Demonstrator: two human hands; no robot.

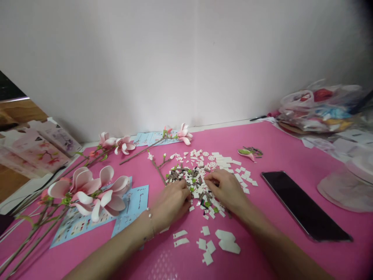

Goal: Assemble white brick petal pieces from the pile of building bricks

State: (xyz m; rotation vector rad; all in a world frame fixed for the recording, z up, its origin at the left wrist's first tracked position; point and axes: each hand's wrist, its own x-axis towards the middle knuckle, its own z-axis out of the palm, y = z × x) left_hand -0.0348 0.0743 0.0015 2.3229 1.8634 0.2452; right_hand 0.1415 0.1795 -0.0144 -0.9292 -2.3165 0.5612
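A loose pile of small building-block pieces (pixel 199 190), brown, white and green, lies in the middle of the pink mat. At its left edge my left hand (pixel 173 199) rests with the fingers curled in; whatever is in them is hidden. My right hand (pixel 225 187) reaches into the pile from the right, thumb and fingers bent close together, and I cannot make out what they hold. A brown branch with white buds (pixel 158 171) lies just beyond my left hand. Flat white pieces (pixel 229 242) are spread nearer to me, and more white tiles (pixel 246 177) lie past my right hand.
Pink-white magnolia stems (pixel 107 192) lie at left on blue instruction sheets (pixel 139 198). Another flower stem (pixel 151 144) is at the back. Printed boxes (pixel 43 149) stand far left. At right are a black phone (pixel 303 206), a pink petal piece (pixel 247 154) and plastic bags (pixel 323 107).
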